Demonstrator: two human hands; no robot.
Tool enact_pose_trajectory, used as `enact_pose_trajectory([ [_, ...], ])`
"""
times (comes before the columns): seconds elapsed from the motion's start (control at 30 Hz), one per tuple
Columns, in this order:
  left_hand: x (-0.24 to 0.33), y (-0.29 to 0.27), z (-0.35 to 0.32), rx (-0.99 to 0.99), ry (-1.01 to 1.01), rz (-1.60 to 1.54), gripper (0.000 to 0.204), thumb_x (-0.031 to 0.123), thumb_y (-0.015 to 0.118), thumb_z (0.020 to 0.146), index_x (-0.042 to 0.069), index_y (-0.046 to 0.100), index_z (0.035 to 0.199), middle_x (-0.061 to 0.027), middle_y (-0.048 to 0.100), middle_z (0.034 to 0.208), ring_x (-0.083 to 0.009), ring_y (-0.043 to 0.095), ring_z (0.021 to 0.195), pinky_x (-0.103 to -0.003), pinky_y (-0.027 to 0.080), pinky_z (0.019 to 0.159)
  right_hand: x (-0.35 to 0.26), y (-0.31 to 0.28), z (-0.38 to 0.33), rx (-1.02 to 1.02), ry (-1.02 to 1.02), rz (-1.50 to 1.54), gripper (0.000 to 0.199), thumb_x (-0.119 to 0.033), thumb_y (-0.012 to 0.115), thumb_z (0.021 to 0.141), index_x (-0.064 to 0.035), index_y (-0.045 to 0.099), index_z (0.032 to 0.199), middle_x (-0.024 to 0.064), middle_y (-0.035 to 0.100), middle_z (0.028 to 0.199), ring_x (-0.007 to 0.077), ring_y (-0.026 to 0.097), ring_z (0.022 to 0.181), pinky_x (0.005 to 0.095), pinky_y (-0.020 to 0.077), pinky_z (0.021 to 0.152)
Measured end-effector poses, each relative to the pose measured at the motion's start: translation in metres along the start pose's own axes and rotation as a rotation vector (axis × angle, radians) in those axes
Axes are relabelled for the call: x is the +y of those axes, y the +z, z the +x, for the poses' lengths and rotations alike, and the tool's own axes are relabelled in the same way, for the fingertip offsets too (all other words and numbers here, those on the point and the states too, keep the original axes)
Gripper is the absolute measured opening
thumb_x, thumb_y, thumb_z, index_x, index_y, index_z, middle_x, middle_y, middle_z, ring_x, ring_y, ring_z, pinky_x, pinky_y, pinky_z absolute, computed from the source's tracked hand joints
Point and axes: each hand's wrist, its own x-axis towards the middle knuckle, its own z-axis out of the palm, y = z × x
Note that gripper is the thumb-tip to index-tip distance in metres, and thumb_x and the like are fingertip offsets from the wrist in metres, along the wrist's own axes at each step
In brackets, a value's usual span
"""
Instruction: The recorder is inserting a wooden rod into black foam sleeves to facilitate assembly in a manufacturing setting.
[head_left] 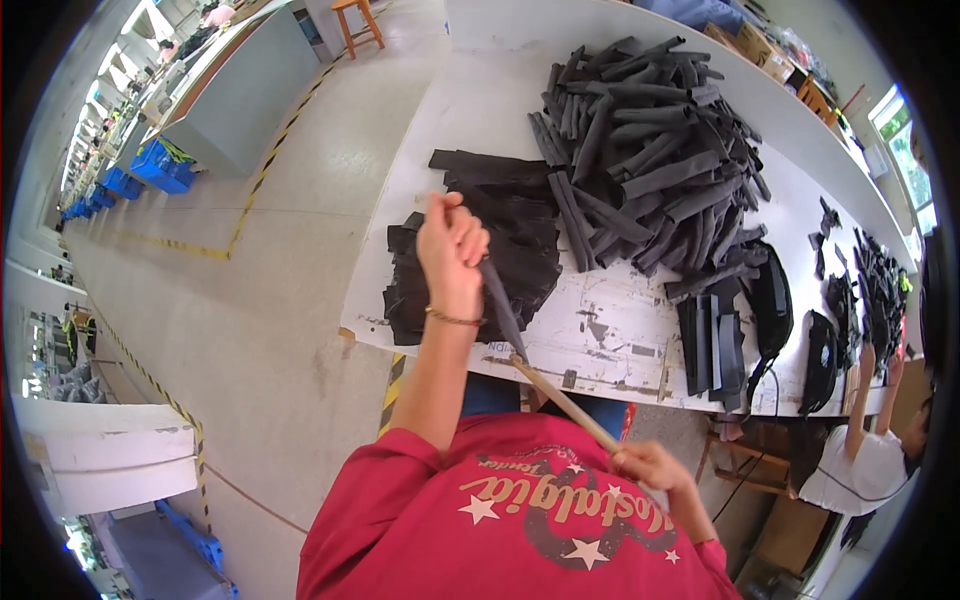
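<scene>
Strip: dark grey, narrow, fabric-like
Stick: slim, straight, tan, wood-like
Left hand: pinching Strip
Right hand: gripping Stick

Bright indoor light, soft shadows, strong fisheye bend
Daylight glares at the window on the right, with more washed-out patches along the upper left rim; the white table and pale floor are well lit, while the heap of dark strips sinks into deep shade in its gaps. The left hand and its grey strip look fairly clear, but toward the rim details turn small and soft, straight edges curve, and black fills the corners
</scene>
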Motion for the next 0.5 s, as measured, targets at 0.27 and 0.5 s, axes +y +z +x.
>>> enact_pose_trajectory([
  [0.27,-0.071,0.028,-0.045,0.207,-0.155,-0.05,0.027,0.027,0.049,0.095,0.009,0.049,0.076,0.0029,0.038,0.055,-0.0077,0.032,0.041,-0.024,0.024,0.039,-0.103,0.01,0.132,0.854,-0.546,0.111,0.035,-0.01,0.067,0.086,-0.0031,0.053,0.117,-0.0069,0.044,0.062,0.0026,0.039,0.054,0.0194,0.032,0.048],
  [0.5,-0.075,0.025,-0.065,-0.507,0.392,0.721,0.022,0.022,0.062,0.088,0.001,0.058,0.091,-0.0032,0.057,0.067,-0.0074,0.051,0.057,-0.021,0.037,0.051,-0.128,-0.024,0.147,0.736,-0.544,0.324,0.014,-0.014,0.066,0.088,-0.0011,0.064,0.093,-0.006,0.052,0.063,0.0004,0.042,0.054,0.0179,0.0341,0.048],
])
